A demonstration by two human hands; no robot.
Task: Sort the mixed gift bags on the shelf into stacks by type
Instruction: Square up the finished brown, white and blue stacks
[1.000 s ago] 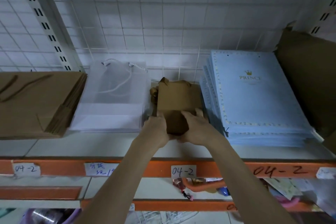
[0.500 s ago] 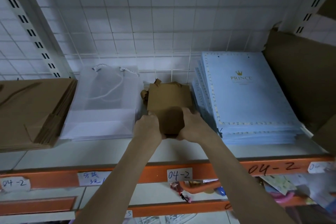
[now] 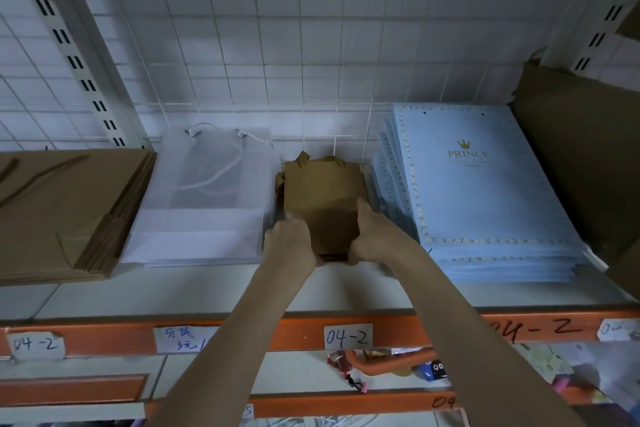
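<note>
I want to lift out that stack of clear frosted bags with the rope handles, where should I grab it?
Take the frosted bag stack by its near bottom edge, coming from the shelf front. It lies flat with the rope handles at the back by the wire grid, and the large kraft stack and small brown bags crowd both sides.

The wall [image 3: 311,28] at the back, at 12 o'clock, has small white square tiles. A thin white wire grid [image 3: 263,87] stands in front of it. Two pale metal posts with dark slots lean up, one at 10 o'clock [image 3: 74,55] and one at 2 o'clock [image 3: 595,35]. The shelf [image 3: 207,291] is pale and flat. Its front edge is an orange bar [image 3: 298,331] with white paper labels [image 3: 348,336] that say 04-2. A second orange bar [image 3: 311,404] runs lower, at 6 o'clock. The light is dim and bluish.
</note>
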